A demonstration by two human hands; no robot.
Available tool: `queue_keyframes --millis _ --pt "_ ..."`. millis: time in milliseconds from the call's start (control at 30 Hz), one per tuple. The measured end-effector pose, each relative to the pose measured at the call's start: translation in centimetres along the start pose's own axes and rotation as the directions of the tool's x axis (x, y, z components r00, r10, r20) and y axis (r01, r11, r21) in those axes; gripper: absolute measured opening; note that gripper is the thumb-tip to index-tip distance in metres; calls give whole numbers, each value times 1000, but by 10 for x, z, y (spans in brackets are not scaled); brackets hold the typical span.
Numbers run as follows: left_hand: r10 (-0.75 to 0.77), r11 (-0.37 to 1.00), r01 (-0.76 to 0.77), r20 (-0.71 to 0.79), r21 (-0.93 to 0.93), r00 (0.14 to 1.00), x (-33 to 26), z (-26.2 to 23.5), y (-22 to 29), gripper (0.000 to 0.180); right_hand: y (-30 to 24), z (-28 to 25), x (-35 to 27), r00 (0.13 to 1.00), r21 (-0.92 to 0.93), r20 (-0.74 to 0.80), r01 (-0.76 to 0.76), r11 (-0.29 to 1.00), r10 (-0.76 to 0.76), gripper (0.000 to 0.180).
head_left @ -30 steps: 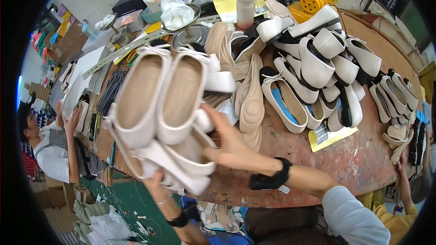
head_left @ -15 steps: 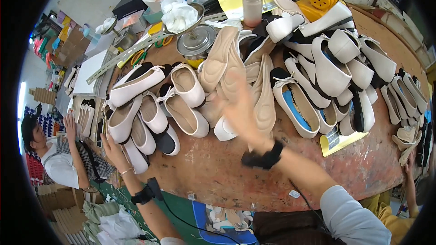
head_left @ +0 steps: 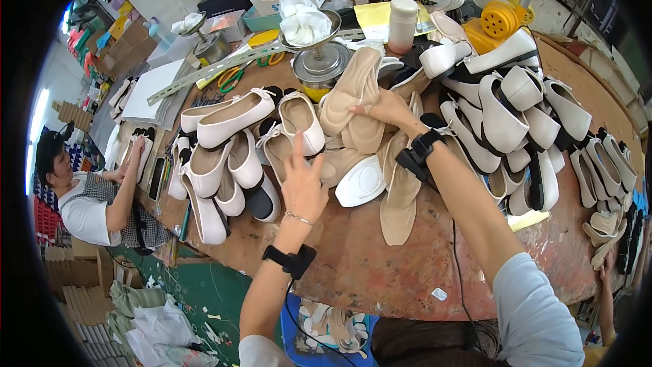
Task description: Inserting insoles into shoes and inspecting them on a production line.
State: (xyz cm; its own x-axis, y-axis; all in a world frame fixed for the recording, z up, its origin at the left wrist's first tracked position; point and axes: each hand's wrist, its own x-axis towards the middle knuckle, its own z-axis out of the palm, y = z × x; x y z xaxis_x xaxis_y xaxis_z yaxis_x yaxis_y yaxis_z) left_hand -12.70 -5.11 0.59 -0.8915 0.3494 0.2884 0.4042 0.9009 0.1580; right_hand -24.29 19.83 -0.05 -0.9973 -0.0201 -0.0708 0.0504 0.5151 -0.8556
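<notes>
My left hand (head_left: 303, 183) hovers with fingers spread over a cream flat shoe (head_left: 299, 121) and the beige insoles beside it, holding nothing. My right hand (head_left: 385, 108) reaches further in and rests on a stack of beige insoles (head_left: 358, 95); whether the fingers pinch one is unclear. A pile of cream flat shoes (head_left: 221, 156) lies to the left on the worn brown table (head_left: 407, 258). A white sole piece (head_left: 362, 181) sits between my forearms.
Many white shoe uppers (head_left: 506, 119) are heaped at right. A metal stand with white cloth (head_left: 314, 41), a white cup (head_left: 402, 24), a yellow tool (head_left: 499, 20) and boxes stand at the back. Another person (head_left: 78, 190) sits at the left edge.
A second ago my hands held a bundle of cream shoes up close; those shoes now lie on the table at left, and both hands have moved onto the insoles.
</notes>
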Motion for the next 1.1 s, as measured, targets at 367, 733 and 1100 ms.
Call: queue_keyframes --millis 367,733,1100 --pt "-30 843 -53 -145 -536 989 45 -33 -52 10 43 14 29 993 177 -35 121 977 -117 54" --pt "-587 236 112 -50 -965 808 35 -60 -174 9 -82 -92 -185 971 331 -73 239 913 -228 47" --pt "-223 973 230 -300 -11 928 -83 -34 32 47 31 -244 -433 862 370 -492 75 926 127 62"
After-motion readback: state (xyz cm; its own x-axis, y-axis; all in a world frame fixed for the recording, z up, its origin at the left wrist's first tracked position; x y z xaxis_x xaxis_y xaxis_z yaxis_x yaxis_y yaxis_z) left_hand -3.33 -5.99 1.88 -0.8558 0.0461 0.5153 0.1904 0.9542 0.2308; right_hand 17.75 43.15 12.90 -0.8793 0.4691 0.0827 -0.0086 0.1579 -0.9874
